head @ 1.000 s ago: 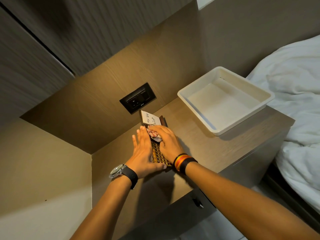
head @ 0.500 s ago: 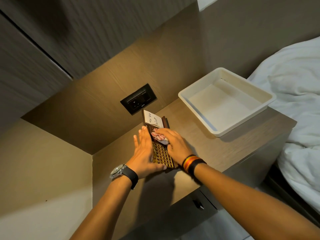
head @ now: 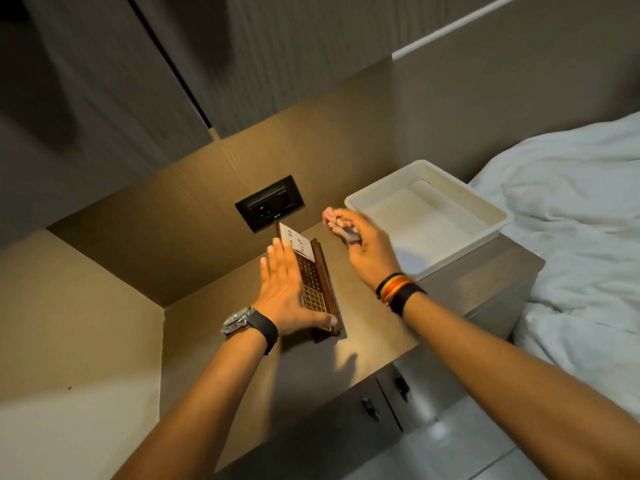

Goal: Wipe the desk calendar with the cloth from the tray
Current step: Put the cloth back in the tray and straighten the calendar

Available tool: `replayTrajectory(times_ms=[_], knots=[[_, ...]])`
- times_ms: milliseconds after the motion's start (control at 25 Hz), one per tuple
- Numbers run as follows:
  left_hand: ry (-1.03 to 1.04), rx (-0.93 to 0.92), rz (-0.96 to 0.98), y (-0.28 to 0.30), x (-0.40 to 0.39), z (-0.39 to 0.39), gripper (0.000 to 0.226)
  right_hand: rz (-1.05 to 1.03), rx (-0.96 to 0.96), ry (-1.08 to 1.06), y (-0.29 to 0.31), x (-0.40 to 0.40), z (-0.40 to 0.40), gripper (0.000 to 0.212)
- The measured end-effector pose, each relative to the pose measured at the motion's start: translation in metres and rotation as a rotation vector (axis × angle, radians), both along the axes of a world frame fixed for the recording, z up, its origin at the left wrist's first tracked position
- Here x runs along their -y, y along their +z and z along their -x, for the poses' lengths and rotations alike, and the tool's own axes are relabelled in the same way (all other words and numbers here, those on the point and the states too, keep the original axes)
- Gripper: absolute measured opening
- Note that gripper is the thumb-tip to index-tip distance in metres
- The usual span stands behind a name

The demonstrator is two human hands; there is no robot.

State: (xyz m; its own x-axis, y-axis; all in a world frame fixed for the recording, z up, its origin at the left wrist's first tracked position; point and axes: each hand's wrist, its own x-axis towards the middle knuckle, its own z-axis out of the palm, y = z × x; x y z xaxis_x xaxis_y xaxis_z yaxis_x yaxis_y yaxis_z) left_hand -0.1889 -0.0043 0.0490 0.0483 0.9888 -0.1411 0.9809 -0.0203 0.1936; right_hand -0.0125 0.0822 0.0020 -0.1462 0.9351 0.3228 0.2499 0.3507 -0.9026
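The dark wooden desk calendar (head: 317, 289) stands on the bedside cabinet top, with a gold number grid and a white "to do list" note at its far end. My left hand (head: 285, 292) lies flat against its left side, the thumb hooked round the near end. My right hand (head: 360, 242) is lifted off the calendar to its right, fingers closed on a small crumpled pink-white cloth (head: 337, 225). The hand hovers beside the near-left corner of the white tray (head: 491, 211), which holds nothing.
A black wall socket (head: 270, 202) sits just behind the calendar. The cabinet top (head: 374, 337) ends at a front edge above drawers with dark handles. A bed with white bedding (head: 581, 237) lies at the right. Wall panels close in the left and back.
My right hand with the cloth has left the calendar's face and moved up and right toward the tray. My left hand stays against the calendar.
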Motion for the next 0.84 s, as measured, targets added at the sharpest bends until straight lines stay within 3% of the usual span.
replayTrajectory(times_ms=[120,280,520,600,720,840], knots=[[-0.052,-0.031,-0.117,-0.002,-0.018,-0.034,0.162,-0.105,0.227,-0.091,0.008,-0.033,-0.056,0.064],[-0.052,0.016,-0.078,-0.023,-0.045,-0.105,0.159,-0.049,0.704,0.033,-0.009,-0.071,-0.115,0.056],[0.062,-0.004,0.017,-0.069,-0.079,-0.181,0.158,-0.067,0.910,0.157,-0.037,-0.116,-0.147,0.042],[0.094,-0.031,0.054,-0.079,-0.084,-0.194,0.156,0.041,1.009,0.274,-0.044,-0.124,-0.147,0.056],[0.158,-0.065,0.068,-0.085,-0.087,-0.202,0.154,0.204,1.182,0.431,-0.048,-0.126,-0.146,0.096],[0.182,-0.035,0.081,-0.087,-0.089,-0.200,0.154,0.199,1.211,0.490,-0.050,-0.129,-0.148,0.096]])
